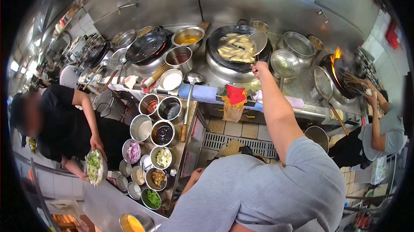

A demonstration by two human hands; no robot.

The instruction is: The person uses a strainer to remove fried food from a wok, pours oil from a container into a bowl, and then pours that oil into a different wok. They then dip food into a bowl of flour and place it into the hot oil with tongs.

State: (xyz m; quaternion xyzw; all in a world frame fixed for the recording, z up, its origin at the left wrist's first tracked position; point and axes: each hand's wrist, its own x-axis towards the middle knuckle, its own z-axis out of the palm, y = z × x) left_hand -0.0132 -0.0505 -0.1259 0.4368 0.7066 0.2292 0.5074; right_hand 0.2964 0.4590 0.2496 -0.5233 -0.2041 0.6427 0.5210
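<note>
My right hand (259, 69) reaches out at the wok's near edge, its fingers closed round the handle of a wide metal skimmer (259, 42). The skimmer's round head rests at the right side of a large black wok (216, 35). Pale pieces of food (237, 47) lie in liquid inside that wok. Low beside my body is my left hand (197, 174), partly hidden by my grey shirt; its fingers are too small to make out. A red and yellow cloth (235, 96) hangs at the stove's front edge, left of my right forearm.
At left, a person in black (64, 120) holds a plate of chopped vegetables (94, 166). Bowls of ingredients (163, 157) stand between us. At right, another person (390, 122) works at a flaming wok (336, 77). A ladle (194, 78) and perforated skimmer (285, 63) lie nearby.
</note>
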